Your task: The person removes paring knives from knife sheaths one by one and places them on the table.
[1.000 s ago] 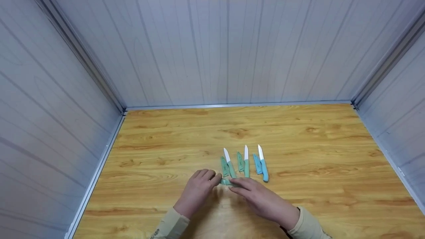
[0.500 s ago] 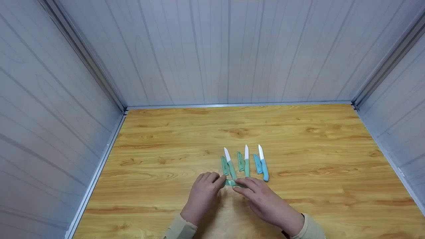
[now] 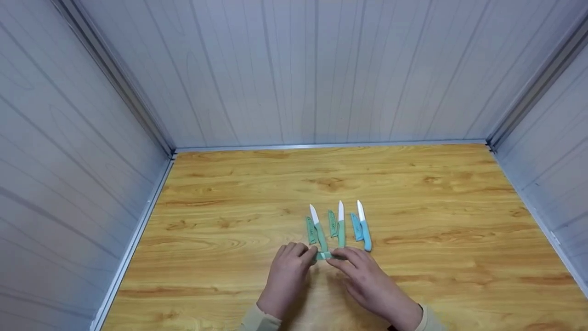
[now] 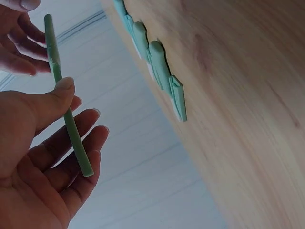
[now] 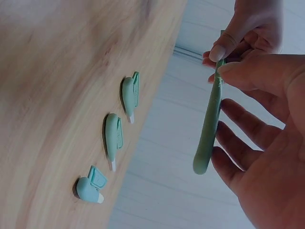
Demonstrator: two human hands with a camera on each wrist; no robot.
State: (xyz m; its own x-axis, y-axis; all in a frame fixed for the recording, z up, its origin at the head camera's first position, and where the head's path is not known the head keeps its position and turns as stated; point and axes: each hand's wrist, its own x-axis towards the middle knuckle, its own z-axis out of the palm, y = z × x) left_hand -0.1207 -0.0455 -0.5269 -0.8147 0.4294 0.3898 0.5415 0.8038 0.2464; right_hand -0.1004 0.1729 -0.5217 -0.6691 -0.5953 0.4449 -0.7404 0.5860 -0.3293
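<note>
My left hand [image 3: 285, 273] pinches a flat green knife sheath [image 4: 77, 140] between thumb and fingers. The green handle of a paring knife [image 5: 208, 129] lies in line with it, pinched by my right hand [image 3: 370, 278]. Sheath and handle appear to meet where both thumbs press, and no long stretch of blade shows there. Both hands hold the knife crosswise, just in front of the row of knives. Behind them lie two green-handled knives [image 3: 321, 236] [image 3: 341, 233] and a blue-handled knife [image 3: 366, 236], white blades bare and pointing away from me.
Left of each lying knife is its sheath: a green sheath [image 3: 311, 230], another green sheath [image 3: 332, 224] and a blue sheath [image 3: 356, 226]. Wood-grain tabletop [image 3: 220, 197] surrounds them. Pale panel walls [image 3: 294, 73] rise at the back and both sides.
Both hands have shifted a little to the right and slightly toward me, carrying the knife and sheath along. The lying knives and sheaths have stayed in place.
</note>
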